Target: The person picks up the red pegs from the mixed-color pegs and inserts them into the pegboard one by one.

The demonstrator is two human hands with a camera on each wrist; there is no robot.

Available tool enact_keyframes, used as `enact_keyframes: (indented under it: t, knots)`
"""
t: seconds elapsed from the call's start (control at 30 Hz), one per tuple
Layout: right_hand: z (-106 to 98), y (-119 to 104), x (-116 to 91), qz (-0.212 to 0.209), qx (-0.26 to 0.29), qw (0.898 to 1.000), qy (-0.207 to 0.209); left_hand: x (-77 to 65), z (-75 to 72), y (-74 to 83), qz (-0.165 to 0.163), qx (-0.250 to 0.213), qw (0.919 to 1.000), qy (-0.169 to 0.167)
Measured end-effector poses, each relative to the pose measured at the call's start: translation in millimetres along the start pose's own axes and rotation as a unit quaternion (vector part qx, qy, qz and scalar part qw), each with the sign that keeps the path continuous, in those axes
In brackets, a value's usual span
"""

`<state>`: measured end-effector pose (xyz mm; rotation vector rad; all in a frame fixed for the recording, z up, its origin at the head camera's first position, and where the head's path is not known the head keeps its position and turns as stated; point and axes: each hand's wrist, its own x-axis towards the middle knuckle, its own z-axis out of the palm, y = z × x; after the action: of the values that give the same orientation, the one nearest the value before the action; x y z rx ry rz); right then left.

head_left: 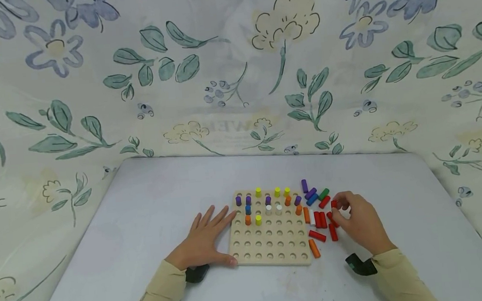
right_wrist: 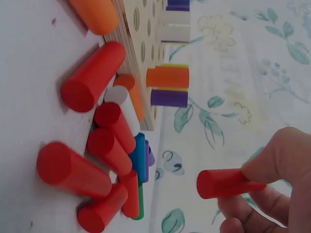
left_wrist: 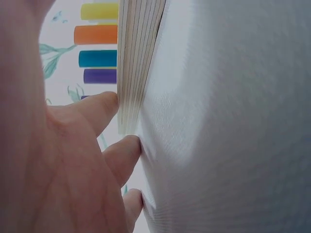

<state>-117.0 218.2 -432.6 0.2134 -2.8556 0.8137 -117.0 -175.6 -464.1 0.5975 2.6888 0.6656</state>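
A wooden pegboard (head_left: pixel 269 242) with rows of round holes lies flat on the table. Yellow, purple, orange, blue and white pegs stand upright in its far rows. My left hand (head_left: pixel 207 240) is spread at the board's left side, with its thumb and a fingertip touching the edge. In the left wrist view, the index fingertip (left_wrist: pixel 111 101) meets the board's side. My right hand (head_left: pixel 359 219) pinches a red peg (right_wrist: pixel 221 183) between thumb and fingers, raised above the loose pegs right of the board.
Loose pegs lie right of the board: several red pegs (head_left: pixel 317 235), orange ones (head_left: pixel 314 248), a white one (head_left: pixel 312 217), a blue one (head_left: pixel 312 199), a green one (head_left: pixel 323 193) and purple ones (head_left: pixel 304 186). Behind the white table (head_left: pixel 163 185) hangs a floral cloth (head_left: pixel 235 75).
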Motion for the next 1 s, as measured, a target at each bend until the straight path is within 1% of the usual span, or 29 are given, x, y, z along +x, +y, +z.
enact_keyframes:
  t: [0.17,0.37,0.57,0.77,0.87,1.0]
  knots:
    - [5,-8,-1,-0.013,0.006,1.0,0.01,0.7,1.0,0.2,-0.01,0.007,0.9999,-0.004]
    - [8,-21,-1,-0.017,0.012,1.0,0.0,1.1,2.0,0.1,-0.012,0.006,0.9999,-0.002]
    - [12,-29,-2,-0.02,0.015,1.0,0.0,1.4,2.8,-1.0,-0.008,0.005,1.0,-0.001]
    - [19,-32,-3,-0.035,0.023,0.999,0.014,1.0,3.2,-2.1,-0.002,-0.002,1.0,0.003]
    - [22,-32,-3,-0.05,0.023,0.998,0.023,0.4,2.9,-2.8,0.003,-0.009,0.9999,0.004]
    - [25,-37,-2,-0.059,0.027,0.998,0.022,0.4,3.3,-4.0,0.005,-0.011,0.9999,0.006]
